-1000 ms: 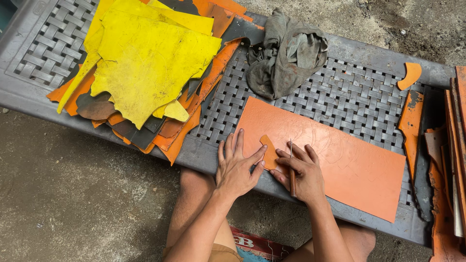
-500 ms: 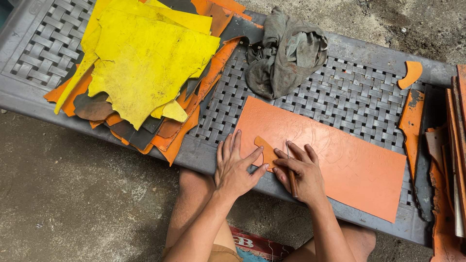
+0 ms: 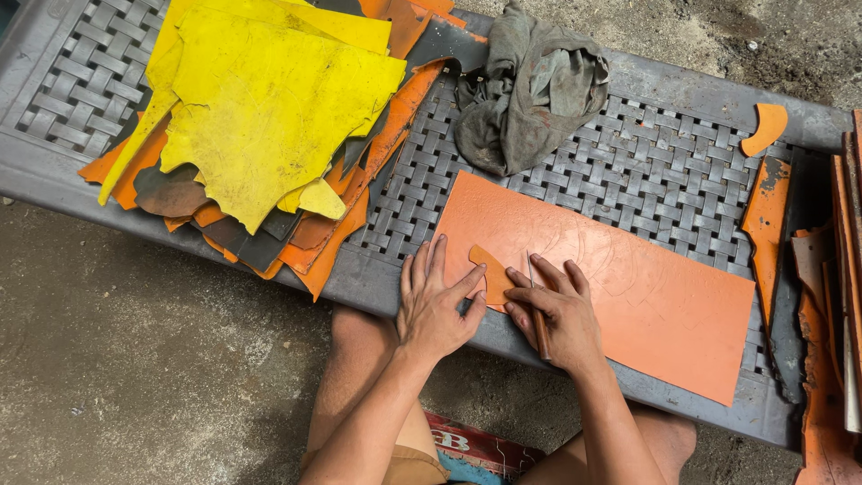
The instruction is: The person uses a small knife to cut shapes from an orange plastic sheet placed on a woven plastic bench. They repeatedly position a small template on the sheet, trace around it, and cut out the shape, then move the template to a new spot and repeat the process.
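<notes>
A large orange leather sheet (image 3: 620, 278) lies flat on the grey woven-top table (image 3: 664, 162). On its near left corner rests a small curved orange template piece (image 3: 492, 271). My left hand (image 3: 435, 305) lies flat with spread fingers, its thumb pressing the template's left edge. My right hand (image 3: 552, 310) grips a thin brown-handled tool (image 3: 537, 310) whose tip meets the sheet beside the template's right edge.
A pile of yellow, orange and dark leather scraps (image 3: 260, 126) covers the table's left part. A crumpled grey rag (image 3: 534, 85) sits at the back middle. Orange offcuts (image 3: 765, 211) and strips lie at the right end. Concrete floor lies below, with my knees under the table edge.
Both hands have stayed on the template with only slight finger shifts. The tool has moved a little along the template's edge.
</notes>
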